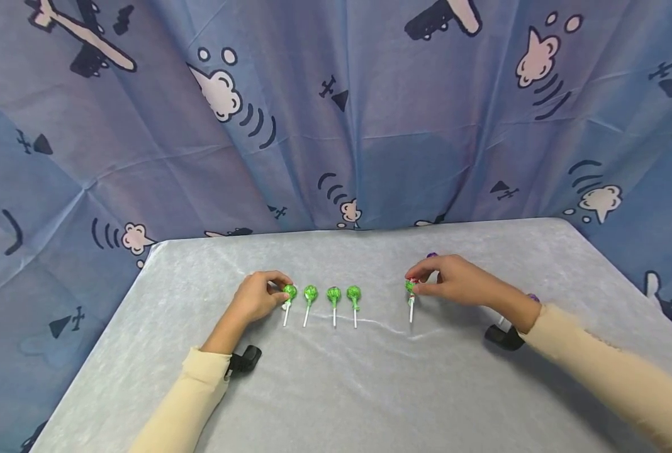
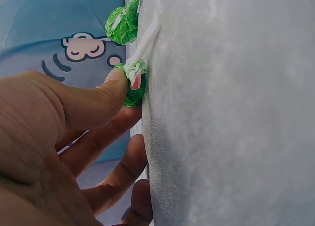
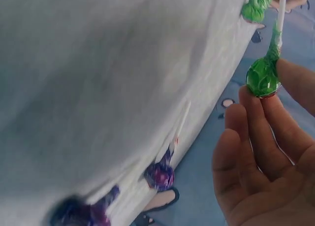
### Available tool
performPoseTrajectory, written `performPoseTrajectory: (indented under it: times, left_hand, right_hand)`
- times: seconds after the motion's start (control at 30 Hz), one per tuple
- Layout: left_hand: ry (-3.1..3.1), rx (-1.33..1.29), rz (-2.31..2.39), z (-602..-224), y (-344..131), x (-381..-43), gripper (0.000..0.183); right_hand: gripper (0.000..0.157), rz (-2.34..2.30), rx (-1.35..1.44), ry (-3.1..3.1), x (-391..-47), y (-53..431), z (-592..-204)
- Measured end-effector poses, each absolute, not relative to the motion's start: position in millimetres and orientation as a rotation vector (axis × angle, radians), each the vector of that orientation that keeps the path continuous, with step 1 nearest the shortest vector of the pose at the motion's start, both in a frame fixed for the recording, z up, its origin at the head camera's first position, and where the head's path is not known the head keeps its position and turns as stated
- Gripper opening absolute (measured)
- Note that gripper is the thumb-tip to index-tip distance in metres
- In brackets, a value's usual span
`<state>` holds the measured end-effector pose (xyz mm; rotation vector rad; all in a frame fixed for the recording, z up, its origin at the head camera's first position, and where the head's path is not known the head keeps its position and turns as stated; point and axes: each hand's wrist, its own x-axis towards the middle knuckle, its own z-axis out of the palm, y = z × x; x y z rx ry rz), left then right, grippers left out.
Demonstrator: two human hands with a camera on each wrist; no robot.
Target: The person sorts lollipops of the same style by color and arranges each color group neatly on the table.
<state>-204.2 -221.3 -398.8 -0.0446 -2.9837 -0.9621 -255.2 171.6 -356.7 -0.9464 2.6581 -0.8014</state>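
My left hand (image 1: 259, 296) pinches the wrapped head of a green lollipop (image 2: 134, 90) between thumb and fingers, at the left end of a row. Three more green lollipops stretch to its right: one beside it (image 1: 310, 294), a second (image 1: 333, 296) and a third (image 1: 353, 294), white sticks toward me. Farther right, my right hand (image 1: 452, 281) holds another green lollipop (image 3: 262, 77) by its head, thumb on one side and fingertips on the other. Its white stick points toward me in the head view.
Purple lollipops lie near the right arm; the right wrist view shows one (image 3: 160, 176) and a blurred one (image 3: 81, 212) closer. A pale cloth covers the table (image 1: 336, 390). Behind its far edge hangs a blue curtain (image 1: 291, 126) with printed planes and clouds.
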Motion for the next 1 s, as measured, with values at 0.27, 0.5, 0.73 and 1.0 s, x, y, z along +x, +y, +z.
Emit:
performPoseTrajectory:
  times: [0.27,0.5,0.73,1.0]
  left_hand:
    - [-2.981,-0.058,-0.955,-400.5,-221.4,-204.6,0.019]
    - [-2.989,-0.057,-0.952,-399.2,-222.3,-203.9,0.019]
    - [-2.987,-0.060,-0.944,-398.1,-222.8,-203.6,0.019]
    - [-2.988,-0.073,-0.948,-398.4,-221.8,-204.2,0.020]
  right_hand:
    - [0.034,-0.724,-0.909,2.617,-256.5,149.1,-365.9]
    - [0.033,-0.740,-0.926,2.606,-255.4,134.2,-370.8]
    - [0.031,-0.729,-0.964,2.602,-256.9,122.8,-376.2]
    - [0.029,-0.677,-1.043,2.611,-259.0,115.5,-379.8]
